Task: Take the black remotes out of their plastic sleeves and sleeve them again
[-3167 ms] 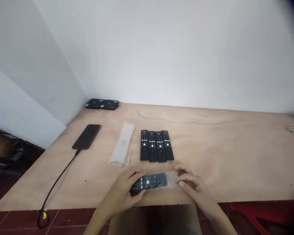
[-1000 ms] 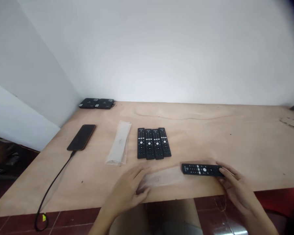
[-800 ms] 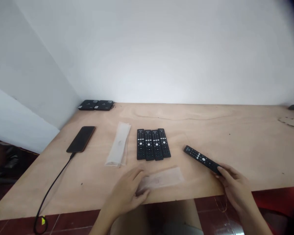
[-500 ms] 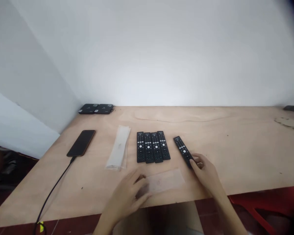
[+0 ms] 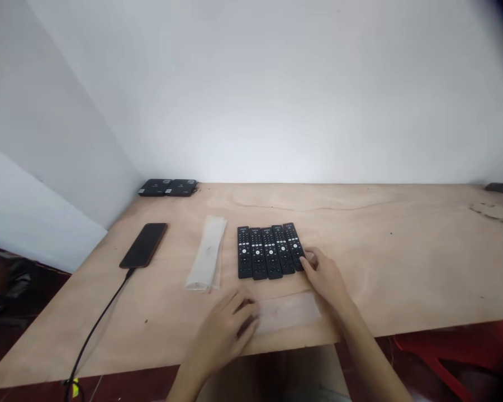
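Note:
Several black remote controls (image 5: 257, 254) lie side by side on the wooden table, buttons facing up. My right hand (image 5: 324, 276) has its fingers around the lower end of the rightmost remote control (image 5: 293, 241), which rests slightly slanted against the row. Near the front edge, my left hand (image 5: 230, 326) is curled at the left end of a clear plastic sleeve (image 5: 289, 311) lying flat. The thumb and fingers close on that end, which they partly hide. More clear plastic sleeves (image 5: 207, 254) lie stacked left of the remotes.
A phone (image 5: 145, 245) with a black cable (image 5: 103, 315) lies at the left of the table (image 5: 381, 268). Two flat black boxes (image 5: 167, 187) stand in the back left corner by the wall. A red chair (image 5: 444, 352) is below the right front edge.
My right hand has slid its remote control left, from apart to against the end of the row. My left hand stays at the plastic sleeve. The view has shifted slightly.

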The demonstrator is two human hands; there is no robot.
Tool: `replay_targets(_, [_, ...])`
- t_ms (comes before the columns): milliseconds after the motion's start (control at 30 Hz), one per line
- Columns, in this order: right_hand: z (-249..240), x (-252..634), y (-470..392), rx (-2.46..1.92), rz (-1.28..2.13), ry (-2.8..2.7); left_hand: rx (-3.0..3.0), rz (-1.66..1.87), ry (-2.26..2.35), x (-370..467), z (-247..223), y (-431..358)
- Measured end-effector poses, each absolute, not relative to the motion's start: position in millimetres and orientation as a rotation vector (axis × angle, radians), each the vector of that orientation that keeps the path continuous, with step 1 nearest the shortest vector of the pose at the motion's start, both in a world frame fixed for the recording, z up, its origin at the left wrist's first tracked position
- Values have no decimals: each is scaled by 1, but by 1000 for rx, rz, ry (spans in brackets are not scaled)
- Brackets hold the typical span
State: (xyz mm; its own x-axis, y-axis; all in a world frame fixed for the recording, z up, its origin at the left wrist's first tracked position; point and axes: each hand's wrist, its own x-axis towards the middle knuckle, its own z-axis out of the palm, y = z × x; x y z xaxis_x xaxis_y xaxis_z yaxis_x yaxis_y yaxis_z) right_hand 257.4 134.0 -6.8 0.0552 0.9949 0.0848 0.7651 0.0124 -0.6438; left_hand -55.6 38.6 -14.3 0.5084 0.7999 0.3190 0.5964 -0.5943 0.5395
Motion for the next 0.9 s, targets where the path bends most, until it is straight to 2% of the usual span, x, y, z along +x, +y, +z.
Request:
replay_targets(100, [2, 243, 112, -1772, 473, -1732, 2390, 767, 1170, -55, -15, 39])
replay_targets(233, [-1, 210, 71, -1455, 805, -1872, 2360, 745, 1174, -55, -13, 40])
replay_targets(300, [-11, 199, 57, -1362, 853, -1941, 2324, 731, 1179, -56, -13, 39])
replay_targets(467, [-31, 211, 50, -1408, 809, -1825, 2160, 780, 1288, -69, -19, 34])
replay_targets(900, [-30, 244, 45, -1418, 922, -1705, 1680, 814, 1465, -68, -6, 34])
